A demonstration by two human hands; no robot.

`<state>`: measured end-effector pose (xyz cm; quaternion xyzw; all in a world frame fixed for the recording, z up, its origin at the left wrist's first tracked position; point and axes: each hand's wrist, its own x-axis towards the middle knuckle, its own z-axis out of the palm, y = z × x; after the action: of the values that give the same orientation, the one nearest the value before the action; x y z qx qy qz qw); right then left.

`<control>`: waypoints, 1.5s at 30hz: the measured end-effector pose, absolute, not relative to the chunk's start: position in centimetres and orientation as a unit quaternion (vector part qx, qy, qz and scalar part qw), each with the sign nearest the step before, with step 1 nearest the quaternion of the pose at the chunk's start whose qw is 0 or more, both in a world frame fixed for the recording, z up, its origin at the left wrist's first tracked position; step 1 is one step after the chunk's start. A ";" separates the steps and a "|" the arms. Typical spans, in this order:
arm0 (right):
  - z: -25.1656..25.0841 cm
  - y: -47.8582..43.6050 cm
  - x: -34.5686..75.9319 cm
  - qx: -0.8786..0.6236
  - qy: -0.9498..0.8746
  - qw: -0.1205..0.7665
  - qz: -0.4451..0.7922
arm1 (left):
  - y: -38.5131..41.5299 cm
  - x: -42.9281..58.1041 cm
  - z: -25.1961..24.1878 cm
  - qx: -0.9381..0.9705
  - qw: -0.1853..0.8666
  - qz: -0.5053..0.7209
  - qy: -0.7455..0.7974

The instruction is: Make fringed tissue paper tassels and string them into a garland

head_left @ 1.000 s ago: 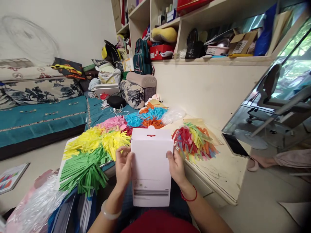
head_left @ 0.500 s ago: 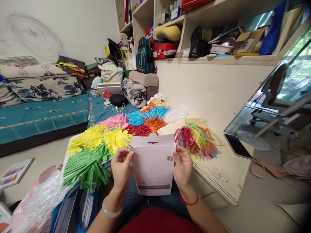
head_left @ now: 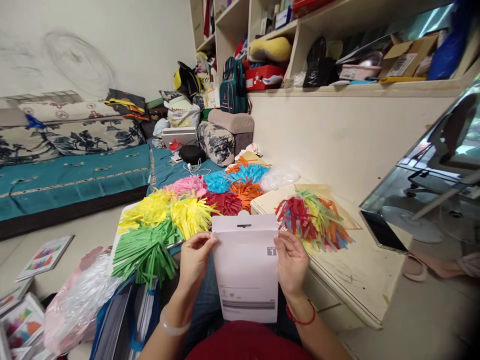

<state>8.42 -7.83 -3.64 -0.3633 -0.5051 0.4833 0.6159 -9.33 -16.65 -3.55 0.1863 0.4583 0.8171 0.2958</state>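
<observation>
A flat pale box (head_left: pixel 245 270) with a hang-hole flap at its top is held upright over my lap. My left hand (head_left: pixel 197 260) pinches its upper left edge, and my right hand (head_left: pixel 293 260) grips the upper right edge. Small print, a grey square with a "1" and dark stripes show on the face toward me. Just beyond the box lie paper-strip tassels: yellow (head_left: pixel 191 217), green (head_left: pixel 148 250), dark red (head_left: pixel 225 202), pink (head_left: pixel 187 186), blue (head_left: pixel 247 172) and orange (head_left: pixel 245 192). A multicoloured tassel bundle (head_left: pixel 313 220) rests to the right of my right hand.
The multicoloured bundle and a phone (head_left: pixel 382 231) lie on a cream cabinet top (head_left: pixel 360 280). At lower left are a blue bag of flat sheets (head_left: pixel 116 315), crumpled clear plastic (head_left: pixel 82 295) and printed packs (head_left: pixel 45 256). A teal-covered sofa (head_left: pixel 75 175) stands behind; another person's foot (head_left: pixel 437 265) shows at right.
The box has come down slightly toward my lap, its top flap now lying flatter against the opening. Both hands keep their hold. My view has turned a little to the left.
</observation>
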 end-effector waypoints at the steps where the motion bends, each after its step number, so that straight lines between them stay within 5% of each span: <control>1: -3.6 -7.9 8.6 -0.367 -0.506 0.612 0.484 | -16.7 -9.4 -3.6 0.188 0.300 0.815 0.459; 8: -3.2 -7.5 9.1 -0.347 -0.539 0.552 0.533 | -16.5 -10.1 -3.5 0.180 0.353 0.792 0.464; 17: -1.7 -5.3 9.7 -0.295 -0.675 0.440 0.513 | -16.9 -11.6 -3.1 0.349 0.253 0.726 0.536; 23: -1.1 -3.7 10.3 -0.251 -0.751 0.334 0.512 | -17.1 -13.5 -0.7 0.540 0.336 0.575 0.515; 27: -0.7 -2.8 10.1 -0.217 -0.774 0.255 0.537 | -16.6 -14.0 0.3 0.651 0.297 0.465 0.522; 35: 0.0 -1.1 10.5 -0.059 -0.841 0.243 0.479 | -15.2 -15.7 -0.6 0.759 0.283 0.411 0.419; 39: 1.0 -0.5 11.0 -0.062 -0.883 0.139 0.443 | -15.0 -15.8 0.8 0.785 0.321 0.328 0.417; 45: 2.7 -1.6 10.5 -0.128 -0.920 0.149 0.339 | -13.6 -12.8 3.9 0.764 0.266 0.288 0.513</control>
<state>10.54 -1.65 2.67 -0.1281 -0.9200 0.3391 0.1490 -12.77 -13.58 3.88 0.7636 0.5130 0.2879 0.2660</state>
